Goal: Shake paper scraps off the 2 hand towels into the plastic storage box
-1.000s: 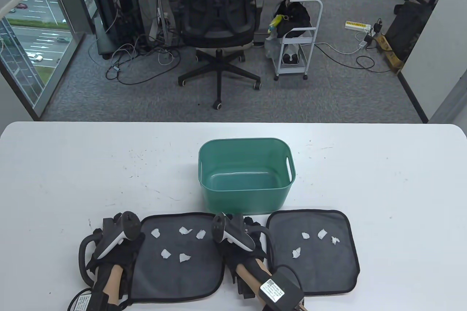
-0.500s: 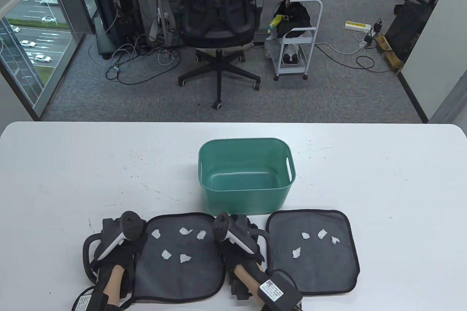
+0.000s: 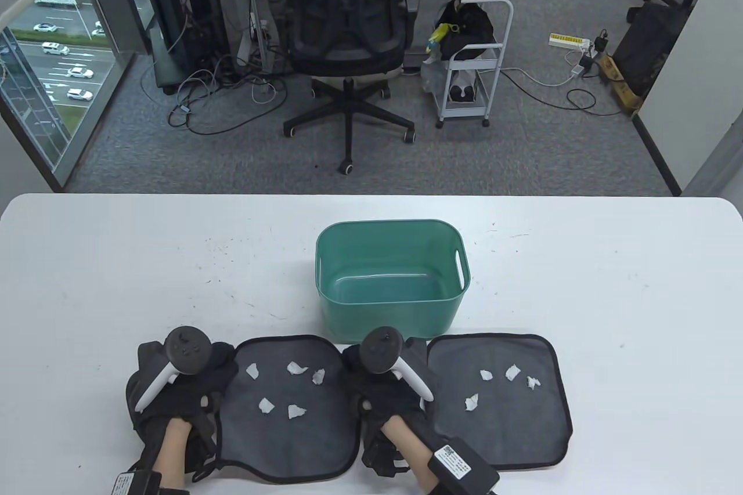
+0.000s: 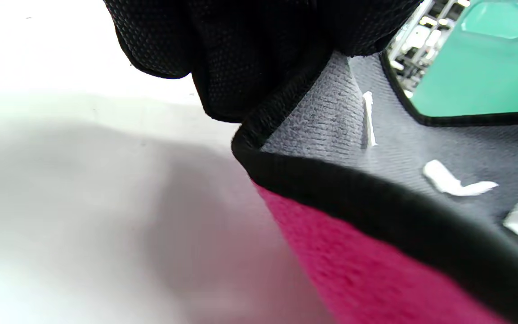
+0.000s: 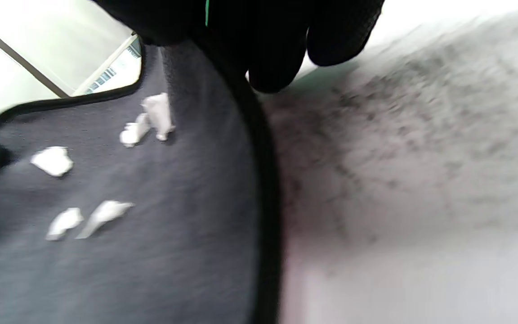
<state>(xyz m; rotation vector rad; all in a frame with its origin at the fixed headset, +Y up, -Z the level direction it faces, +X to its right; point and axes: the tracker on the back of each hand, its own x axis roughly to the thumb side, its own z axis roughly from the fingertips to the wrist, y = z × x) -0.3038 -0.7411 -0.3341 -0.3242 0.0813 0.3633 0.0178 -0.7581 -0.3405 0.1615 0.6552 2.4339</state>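
Note:
Two dark grey hand towels with black borders lie side by side near the table's front edge. The left towel carries several white paper scraps, and so does the right towel. My left hand grips the left towel's left edge; that edge is raised and shows a pink underside. My right hand pinches the same towel's right edge. The green plastic storage box stands empty just behind the towels.
The white table stretches wide on both sides of the box. Beyond its far edge are an office chair and a small cart on the floor.
Both hands have turned so the trackers face up and have closed on the left towel's side edges. Those edges have drawn inward and lifted slightly. The scraps stay on the cloth.

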